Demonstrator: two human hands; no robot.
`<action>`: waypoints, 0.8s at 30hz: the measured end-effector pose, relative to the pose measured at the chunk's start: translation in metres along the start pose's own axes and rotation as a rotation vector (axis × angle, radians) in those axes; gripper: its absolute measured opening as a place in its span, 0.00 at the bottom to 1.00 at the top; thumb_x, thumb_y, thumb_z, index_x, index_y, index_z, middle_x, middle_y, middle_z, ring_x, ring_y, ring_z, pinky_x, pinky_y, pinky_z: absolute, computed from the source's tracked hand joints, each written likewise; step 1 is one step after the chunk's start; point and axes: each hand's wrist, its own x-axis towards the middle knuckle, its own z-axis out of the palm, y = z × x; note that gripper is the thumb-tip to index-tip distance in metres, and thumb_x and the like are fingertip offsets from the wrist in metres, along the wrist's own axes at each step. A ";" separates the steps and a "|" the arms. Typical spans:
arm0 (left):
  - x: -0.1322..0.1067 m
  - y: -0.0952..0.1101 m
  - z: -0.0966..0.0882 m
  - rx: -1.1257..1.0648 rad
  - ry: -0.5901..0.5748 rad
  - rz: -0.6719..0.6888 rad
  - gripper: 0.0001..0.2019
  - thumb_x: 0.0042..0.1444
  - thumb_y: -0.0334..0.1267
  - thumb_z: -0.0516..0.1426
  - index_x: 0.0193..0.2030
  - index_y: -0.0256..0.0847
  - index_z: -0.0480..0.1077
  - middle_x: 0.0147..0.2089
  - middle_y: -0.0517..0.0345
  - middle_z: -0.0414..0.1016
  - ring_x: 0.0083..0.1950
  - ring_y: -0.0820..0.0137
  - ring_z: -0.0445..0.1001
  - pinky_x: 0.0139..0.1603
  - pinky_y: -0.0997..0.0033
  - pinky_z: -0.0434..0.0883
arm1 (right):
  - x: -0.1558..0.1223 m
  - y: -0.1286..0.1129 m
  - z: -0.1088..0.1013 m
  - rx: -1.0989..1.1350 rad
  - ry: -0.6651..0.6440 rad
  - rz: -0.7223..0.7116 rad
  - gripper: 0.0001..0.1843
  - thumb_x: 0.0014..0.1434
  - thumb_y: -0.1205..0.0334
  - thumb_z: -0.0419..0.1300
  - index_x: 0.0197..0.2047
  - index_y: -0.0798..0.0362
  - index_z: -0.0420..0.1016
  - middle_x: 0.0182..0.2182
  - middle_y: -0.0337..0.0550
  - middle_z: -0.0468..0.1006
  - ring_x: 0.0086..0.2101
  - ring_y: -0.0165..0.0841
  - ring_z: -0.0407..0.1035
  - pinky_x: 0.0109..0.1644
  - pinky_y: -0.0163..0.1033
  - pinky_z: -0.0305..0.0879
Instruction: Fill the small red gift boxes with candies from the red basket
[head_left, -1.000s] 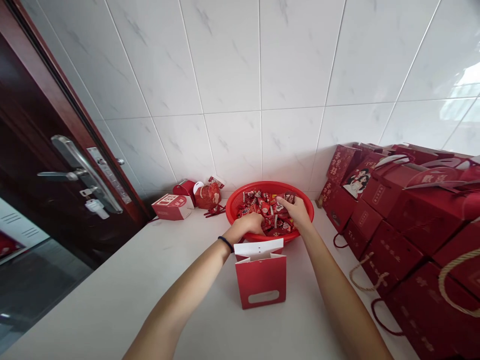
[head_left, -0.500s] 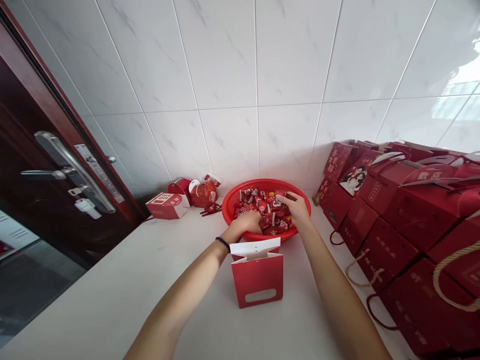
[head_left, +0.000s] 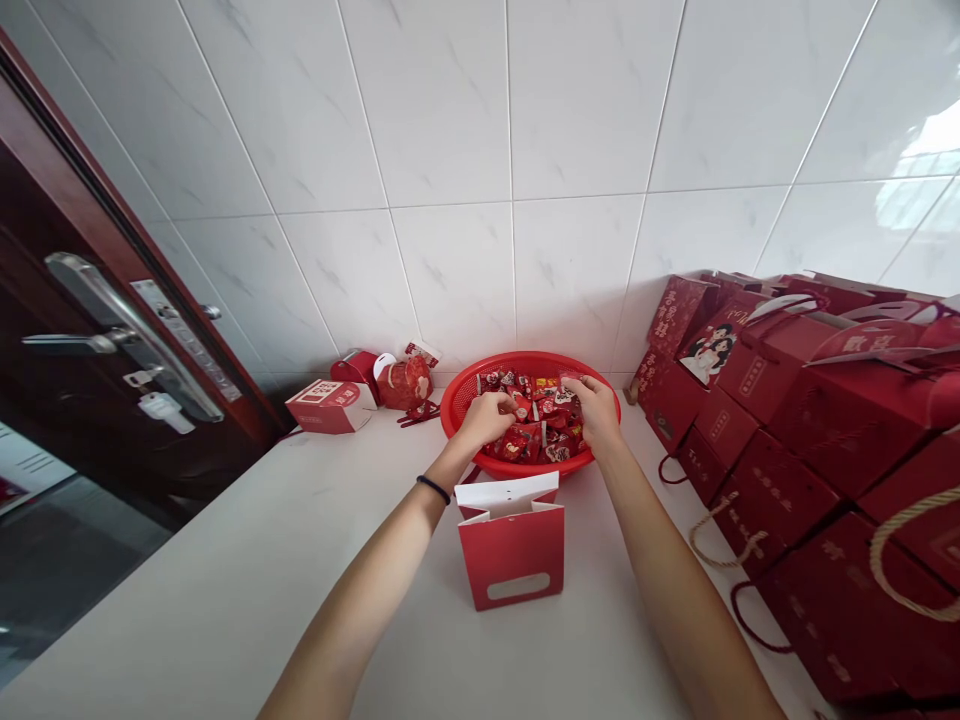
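While both forearms stretch out over the pale, smooth counter (head_left: 225,600), the left hand (head_left: 487,418) and the right hand (head_left: 598,412) sit inside a round red plastic basket (head_left: 459,400) with a perforated wall, each curled down onto the heap of small crinkled red candy wrappers (head_left: 536,432) that fills it. The left hand's fingers are bent around some of those candies at the basket's left part; the right hand's fingers pinch at wrappers near the far right rim, though how much either hand actually grips cannot be told. The two hands lie near each other, not touching. Just nearer than the wrists, between the forearms, a small red paper bag (head_left: 514,545) stands upright with its white-lined mouth open and a pale oval label on its front. A dark band (head_left: 433,488) circles the left wrist. To the right of the right arm, matte red cardboard gift boxes (head_left: 787,430) with cord handles are stacked close together. Beyond and left of the left hand rest a small red-and-white carton (head_left: 330,405) and a round red pouch (head_left: 403,382), against the glossy white wall tiles (head_left: 450,150).
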 end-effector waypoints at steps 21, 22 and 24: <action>0.004 -0.001 0.002 0.055 -0.019 0.065 0.09 0.50 0.39 0.63 0.39 0.40 0.77 0.40 0.54 0.81 0.43 0.60 0.77 0.44 0.69 0.69 | 0.007 -0.002 -0.004 0.121 0.102 0.046 0.06 0.46 0.58 0.59 0.28 0.48 0.65 0.20 0.37 0.76 0.21 0.32 0.69 0.26 0.37 0.67; 0.006 -0.002 0.002 0.017 0.028 0.060 0.11 0.52 0.41 0.61 0.40 0.39 0.77 0.41 0.53 0.81 0.44 0.60 0.76 0.44 0.69 0.68 | 0.007 -0.002 -0.004 0.119 0.096 0.047 0.07 0.46 0.58 0.59 0.28 0.48 0.65 0.20 0.37 0.76 0.21 0.32 0.69 0.26 0.37 0.67; 0.009 -0.005 0.001 -0.060 0.099 0.059 0.12 0.55 0.44 0.58 0.39 0.38 0.76 0.40 0.53 0.80 0.43 0.62 0.76 0.43 0.69 0.68 | 0.008 -0.001 -0.005 0.114 0.084 0.048 0.07 0.46 0.58 0.60 0.28 0.48 0.65 0.20 0.36 0.76 0.21 0.32 0.69 0.27 0.37 0.67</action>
